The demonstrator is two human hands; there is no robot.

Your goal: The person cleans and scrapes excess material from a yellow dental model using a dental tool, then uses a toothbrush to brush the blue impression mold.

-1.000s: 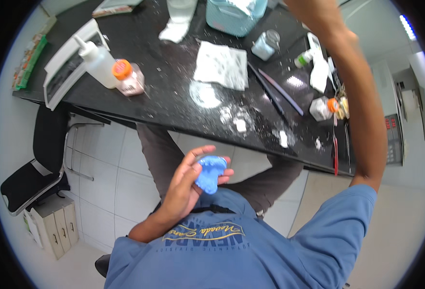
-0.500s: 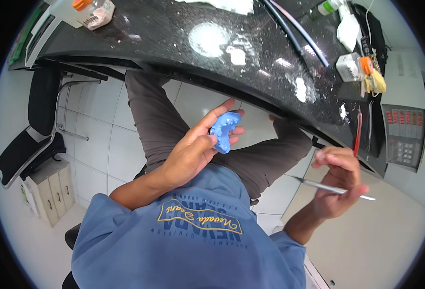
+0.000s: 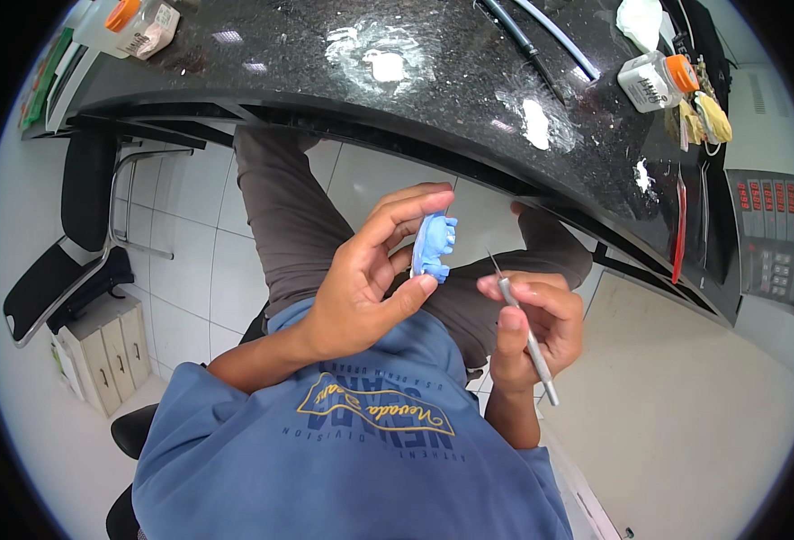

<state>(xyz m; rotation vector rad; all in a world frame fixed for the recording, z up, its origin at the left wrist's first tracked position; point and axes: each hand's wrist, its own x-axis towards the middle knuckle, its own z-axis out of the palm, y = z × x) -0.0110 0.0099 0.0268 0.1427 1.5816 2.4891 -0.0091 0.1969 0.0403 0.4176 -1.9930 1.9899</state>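
Left hand (image 3: 361, 288) is pinching a blue dental cast (image 3: 433, 245) over the lap, its long axis running roughly vertical, teeth facing right. Right hand (image 3: 532, 315) is gripping a thin metal instrument (image 3: 523, 328), tip pointing up-left toward the cast. Beyond, black speckled countertop (image 3: 433, 90); white tiled floor (image 3: 190, 270). Cast's left face is hidden by fingers.

View: one head-worn fisheye, looking steeply down, upright.
Nearness: close above lap and blue shirt (image 3: 352, 459).
Desk: black speckled stone desk (image 3: 433, 99) arcs from 10 to 3 o'clock.
Floor: white tiles at 8 o'clock.
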